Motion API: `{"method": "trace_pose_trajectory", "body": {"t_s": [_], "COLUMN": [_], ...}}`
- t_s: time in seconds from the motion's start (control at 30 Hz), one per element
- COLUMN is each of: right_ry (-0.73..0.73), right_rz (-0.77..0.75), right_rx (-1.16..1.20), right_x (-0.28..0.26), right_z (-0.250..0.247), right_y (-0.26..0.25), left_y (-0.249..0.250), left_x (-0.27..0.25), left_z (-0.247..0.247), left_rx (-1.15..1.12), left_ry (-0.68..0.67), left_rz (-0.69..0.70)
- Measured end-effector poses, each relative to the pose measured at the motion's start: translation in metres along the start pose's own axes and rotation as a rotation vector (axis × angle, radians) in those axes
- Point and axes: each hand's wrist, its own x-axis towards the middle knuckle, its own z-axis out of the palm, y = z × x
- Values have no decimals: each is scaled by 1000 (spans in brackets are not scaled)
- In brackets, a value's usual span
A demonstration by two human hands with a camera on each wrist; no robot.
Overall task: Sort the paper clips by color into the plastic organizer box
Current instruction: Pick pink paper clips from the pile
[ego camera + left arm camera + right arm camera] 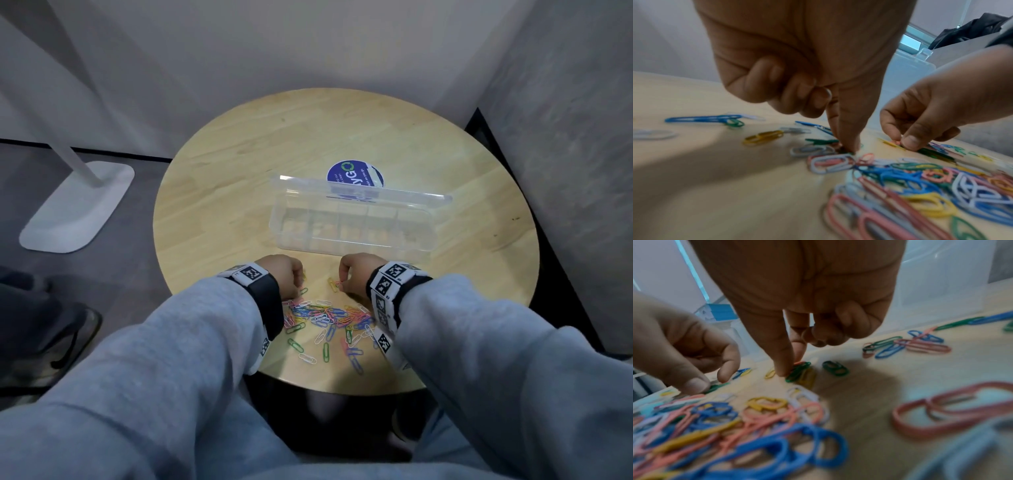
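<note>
A clear plastic organizer box point(346, 247) stands on the table with its lid point(363, 196) up and its compartments showing no clips. A heap of coloured paper clips point(329, 317) lies between my wrists near the front edge. My left hand point(297, 285) is at the heap's far left; its thumb and forefinger pinch a green paper clip point(847, 152) down on the wood. My right hand point(342, 283) pinches a pink paper clip point(895, 142) close to a yellow clip point(331, 284). In the right wrist view a green clip point(797, 371) lies under the right hand's fingertips point(784, 372).
The round wooden table point(239, 178) has a blue round sticker point(354, 173) behind the box. Stray clips point(310, 358) lie toward the front edge. A white stand base point(78, 209) sits on the floor at left, and walls close in behind and at right.
</note>
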Motion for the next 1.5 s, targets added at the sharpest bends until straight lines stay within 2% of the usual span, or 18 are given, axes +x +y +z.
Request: {"method": "trace_pose_trajectory", "body": {"t_s": [0.17,0.37,0.43,0.57,0.67,0.73,0.87,0.97,1.03,1.13,1.23,1.5], "right_ry": [-70,-49,-67,-107,-130,-157,-225,-252,-239,-121,-71,-80], "right_rz": [71,130,135,124,109,132,231,231,166,31,-63,-167], "right_rx": [69,641,751,909,1060,1088,1056,975,853,527,255,6], "right_x": [-2,-15,-16,-17,-17,-16,-19,-20,-20,-22,-25,-19], "right_z": [2,-3,-5,-2,3,6,10,11,12,13,12,22], "right_y": [10,22,26,28,25,22,6,-5,-9,-13,-21,-45], "left_y": [1,-3,-7,-19,-31,-39,-49,-52,-49,-43,-37,-30], "left_x": [2,-1,-5,-11,-20,-27,-37,-37,-35,-31,-28,-27], "left_z": [5,6,-2,-23,-34,-39,-33,-18,-11,-3,6,8], "left_rx": [-31,-220,-289,-509,-761,-848,-701,-640,-559,-366,-295,-280], "left_ry": [-26,-26,-13,-108,-83,-69,-55,-84,-85,18,80,66], "left_rz": [-33,-72,-63,-65,-77,-96,-218,-254,-211,-131,-124,-154]}}
